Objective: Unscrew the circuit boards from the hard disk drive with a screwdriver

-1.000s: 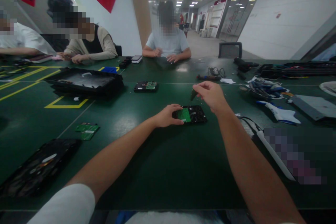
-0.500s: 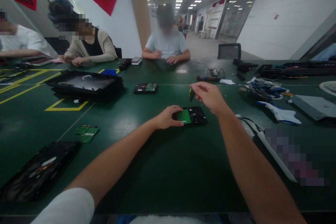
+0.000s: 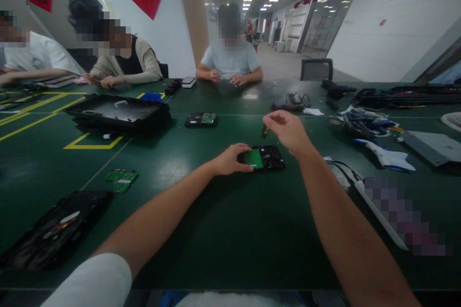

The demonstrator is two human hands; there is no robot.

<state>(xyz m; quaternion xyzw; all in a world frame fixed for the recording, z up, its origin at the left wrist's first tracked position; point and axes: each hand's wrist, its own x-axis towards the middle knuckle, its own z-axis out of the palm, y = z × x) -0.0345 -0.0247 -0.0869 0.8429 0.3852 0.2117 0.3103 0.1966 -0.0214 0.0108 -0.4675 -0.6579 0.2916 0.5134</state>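
Note:
A hard drive point(image 3: 272, 157) lies on the green table with its green circuit board facing up. My left hand point(image 3: 233, 159) grips its left end, thumb along the near edge and fingers over the far edge. My right hand point(image 3: 286, 129) is raised just beyond the drive's right half, its thumb and fingertips pinched together. Below that pinch shows a short black-and-yellow tool point(image 3: 265, 131), which looks like a small screwdriver; its tip is not clear. Tiny bits, perhaps screws, lie on the table near it.
Another hard drive point(image 3: 200, 119) lies farther back, left of a black tray point(image 3: 118, 112)'s right side. A loose green circuit board point(image 3: 121, 181) and a black casing point(image 3: 54, 230) are at left. Gloves point(image 3: 383, 154), a power strip point(image 3: 380, 216) and cables are at right. Co-workers sit opposite.
My right hand has shifted slightly and the black-and-yellow tool beneath its fingers has tilted a little. My left hand stays on the hard drive. The whole view has moved slightly.

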